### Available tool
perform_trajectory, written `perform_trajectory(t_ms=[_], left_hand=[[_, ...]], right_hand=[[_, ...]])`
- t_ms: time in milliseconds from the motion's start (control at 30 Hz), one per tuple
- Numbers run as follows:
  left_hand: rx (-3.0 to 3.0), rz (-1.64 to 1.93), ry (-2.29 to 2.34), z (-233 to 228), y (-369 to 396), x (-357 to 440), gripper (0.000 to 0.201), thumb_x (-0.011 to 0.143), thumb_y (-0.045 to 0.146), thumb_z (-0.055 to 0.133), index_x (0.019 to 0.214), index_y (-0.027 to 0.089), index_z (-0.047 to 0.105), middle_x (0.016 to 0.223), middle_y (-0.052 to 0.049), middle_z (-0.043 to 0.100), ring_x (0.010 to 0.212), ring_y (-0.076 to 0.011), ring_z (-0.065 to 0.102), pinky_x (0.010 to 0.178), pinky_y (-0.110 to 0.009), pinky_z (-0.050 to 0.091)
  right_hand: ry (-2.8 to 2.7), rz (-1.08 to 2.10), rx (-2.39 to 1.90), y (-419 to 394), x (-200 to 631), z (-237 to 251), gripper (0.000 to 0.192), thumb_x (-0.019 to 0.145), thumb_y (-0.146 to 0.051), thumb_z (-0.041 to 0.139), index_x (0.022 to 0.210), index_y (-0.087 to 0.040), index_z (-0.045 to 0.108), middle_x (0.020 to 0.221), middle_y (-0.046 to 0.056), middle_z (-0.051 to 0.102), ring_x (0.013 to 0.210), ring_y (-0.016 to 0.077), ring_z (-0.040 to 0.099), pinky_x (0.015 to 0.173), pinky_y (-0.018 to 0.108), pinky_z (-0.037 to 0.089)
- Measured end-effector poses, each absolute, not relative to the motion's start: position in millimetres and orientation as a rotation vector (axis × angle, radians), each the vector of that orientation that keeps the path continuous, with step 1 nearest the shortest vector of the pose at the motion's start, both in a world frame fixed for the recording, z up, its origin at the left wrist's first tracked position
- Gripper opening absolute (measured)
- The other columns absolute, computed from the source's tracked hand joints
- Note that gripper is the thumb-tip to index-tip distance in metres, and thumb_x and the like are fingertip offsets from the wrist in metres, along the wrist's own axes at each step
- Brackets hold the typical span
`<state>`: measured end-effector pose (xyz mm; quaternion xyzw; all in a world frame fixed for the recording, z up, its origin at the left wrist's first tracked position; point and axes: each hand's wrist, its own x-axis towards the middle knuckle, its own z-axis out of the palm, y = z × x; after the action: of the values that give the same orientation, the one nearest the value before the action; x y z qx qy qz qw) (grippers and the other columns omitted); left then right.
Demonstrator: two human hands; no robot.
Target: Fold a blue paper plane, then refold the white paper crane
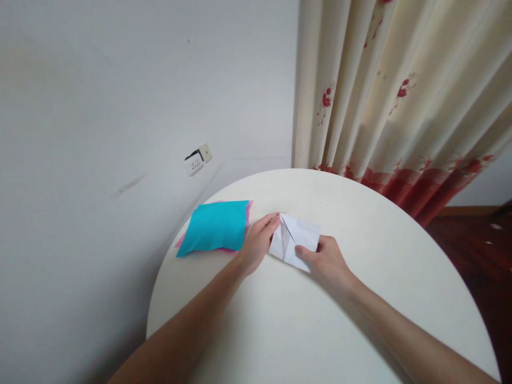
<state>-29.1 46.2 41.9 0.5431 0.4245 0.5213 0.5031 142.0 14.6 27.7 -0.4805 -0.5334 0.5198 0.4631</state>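
Note:
A partly folded white sheet of paper lies on the round white table, with creased flaps meeting near its top. My left hand pinches its left edge, fingertips at the upper corner. My right hand grips its right and lower side, thumb on top of the sheet. Just left of my left hand lies a stack of coloured paper, a turquoise sheet on top with pink edges showing beneath.
The table stands close to a white wall with a socket low on it. A cream curtain with red flowers hangs behind the table. Dark wooden floor shows at the right.

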Motion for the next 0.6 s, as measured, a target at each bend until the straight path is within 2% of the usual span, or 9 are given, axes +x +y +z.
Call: perform_trajectory(t_ms=[133, 233, 400, 500, 600], left_hand=[[1.206, 0.943, 0.865, 47.9, 45.0, -37.3, 0.035, 0.076, 0.042, 0.077, 0.095, 0.013, 0.073, 0.085, -0.008, 0.073, 0.079, -0.0220, 0.067, 0.073, -0.032, 0.052], [1.151, 0.986, 0.967, 44.9, 46.3, -39.4, 0.038, 0.071, 0.045, 0.081, 0.083, 0.011, 0.074, 0.078, -0.008, 0.072, 0.072, -0.0208, 0.065, 0.068, -0.030, 0.050], [1.099, 1.100, 0.973, 41.0, 52.0, -39.0, 0.040, 0.075, 0.051, 0.076, 0.069, 0.012, 0.071, 0.068, -0.005, 0.068, 0.064, -0.0177, 0.061, 0.065, -0.029, 0.047], [1.065, 1.164, 0.962, 43.1, 51.4, -37.4, 0.039, 0.075, 0.051, 0.076, 0.069, 0.013, 0.071, 0.068, -0.004, 0.068, 0.066, -0.0179, 0.062, 0.065, -0.028, 0.047], [1.099, 1.102, 0.944, 44.2, 47.2, -35.5, 0.037, 0.074, 0.049, 0.078, 0.082, 0.013, 0.075, 0.077, -0.006, 0.073, 0.073, -0.0195, 0.065, 0.068, -0.029, 0.049]], right_hand=[[-1.261, 1.442, -1.127, 18.8, 145.4, 26.6, 0.029, 0.066, -0.032, 0.072, 0.083, -0.009, 0.072, 0.073, 0.004, 0.068, 0.062, 0.0157, 0.056, 0.058, 0.026, 0.041], [-1.306, 1.481, -1.107, 19.7, 146.4, 21.2, 0.024, 0.067, -0.029, 0.071, 0.082, -0.010, 0.071, 0.071, 0.002, 0.066, 0.060, 0.0141, 0.054, 0.057, 0.025, 0.040], [-1.328, 1.529, -1.107, 20.3, 147.2, 20.0, 0.023, 0.068, -0.026, 0.070, 0.083, -0.009, 0.071, 0.072, 0.002, 0.065, 0.060, 0.0126, 0.053, 0.056, 0.025, 0.039], [-1.320, 1.552, -1.107, 20.2, 147.9, 23.4, 0.023, 0.067, -0.027, 0.070, 0.082, -0.009, 0.071, 0.071, 0.002, 0.066, 0.060, 0.0131, 0.054, 0.057, 0.025, 0.039], [-1.274, 1.541, -1.109, 19.6, 147.6, 26.6, 0.024, 0.066, -0.027, 0.072, 0.082, -0.009, 0.071, 0.073, 0.003, 0.068, 0.062, 0.0143, 0.056, 0.058, 0.026, 0.040]])
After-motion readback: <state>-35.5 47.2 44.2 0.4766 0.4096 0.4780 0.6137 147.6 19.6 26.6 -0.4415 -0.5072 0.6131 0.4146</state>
